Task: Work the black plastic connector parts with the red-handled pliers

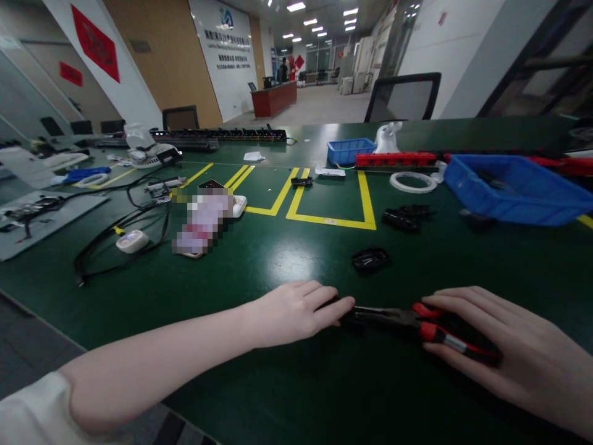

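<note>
My right hand is wrapped round the red and black handles of needle-nose pliers, whose long jaws point left. At the tip of those jaws is a small black part, mostly covered by fingers. My left hand pinches that part between thumb and fingers, low over the green table. Just beyond the jaws lies a black plastic piece, and farther right a pair of similar black pieces rest side by side.
A large blue bin with black parts inside stands at the right, beside a white ring. A smaller blue basket is behind. Left of centre lie a phone, black cables and a white device. Yellow tape marks the tabletop.
</note>
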{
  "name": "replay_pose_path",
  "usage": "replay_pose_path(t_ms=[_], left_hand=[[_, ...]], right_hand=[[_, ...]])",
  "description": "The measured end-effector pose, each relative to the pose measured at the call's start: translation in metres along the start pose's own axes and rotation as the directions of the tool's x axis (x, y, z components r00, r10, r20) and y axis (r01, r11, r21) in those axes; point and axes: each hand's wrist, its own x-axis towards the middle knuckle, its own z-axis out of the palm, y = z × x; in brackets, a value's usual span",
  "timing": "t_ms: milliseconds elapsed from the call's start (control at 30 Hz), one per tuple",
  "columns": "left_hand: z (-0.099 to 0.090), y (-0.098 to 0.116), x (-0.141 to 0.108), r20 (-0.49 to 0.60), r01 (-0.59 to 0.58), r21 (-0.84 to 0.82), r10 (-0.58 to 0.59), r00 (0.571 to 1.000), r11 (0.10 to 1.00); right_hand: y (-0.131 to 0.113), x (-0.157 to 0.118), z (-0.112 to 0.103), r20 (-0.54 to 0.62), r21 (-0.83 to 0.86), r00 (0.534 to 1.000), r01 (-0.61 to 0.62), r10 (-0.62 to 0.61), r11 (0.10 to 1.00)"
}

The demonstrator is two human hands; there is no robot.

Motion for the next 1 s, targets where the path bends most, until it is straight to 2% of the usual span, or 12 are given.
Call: replay_pose_path(t_ms=[200, 300, 433, 567, 733, 900, 1000], left_hand=[[-0.001, -0.002, -0.001, 0.037, 0.016, -0.048, -0.014, 0.999, 0.999], [-0.003, -0.004, -0.001, 0.095, 0.104, -0.167, -0.090, 0.991, 0.980], [-0.006, -0.009, 0.000, 0.143, 0.272, -0.447, -0.232, 0.962, 0.852], [-0.007, -0.013, 0.002, 0.183, 0.325, -0.640, -0.273, 0.944, 0.696], [-0.006, -0.015, 0.002, 0.193, 0.349, -0.687, -0.302, 0.933, 0.637], [-0.003, -0.016, 0.002, 0.203, 0.351, -0.679, -0.295, 0.934, 0.645], [-0.002, -0.015, 0.002, 0.193, 0.345, -0.669, -0.294, 0.936, 0.658]], right_hand=[[0.000, 0.001, 0.000, -0.054, -0.044, 0.994, -0.095, 0.092, 0.995], [-0.005, 0.002, 0.000, -0.087, -0.045, 0.991, -0.102, 0.098, 0.994], [-0.014, 0.007, 0.002, -0.054, -0.151, 0.998, -0.048, 0.041, 0.987], [-0.017, 0.010, 0.005, -0.029, -0.279, 1.000, -0.003, -0.005, 0.960], [-0.018, 0.011, 0.005, -0.005, -0.234, 1.000, 0.022, -0.024, 0.972], [-0.027, 0.013, 0.004, -0.020, -0.174, 0.997, 0.071, -0.075, 0.982], [-0.030, 0.014, 0.005, -0.019, -0.155, 0.998, 0.063, -0.067, 0.986]])
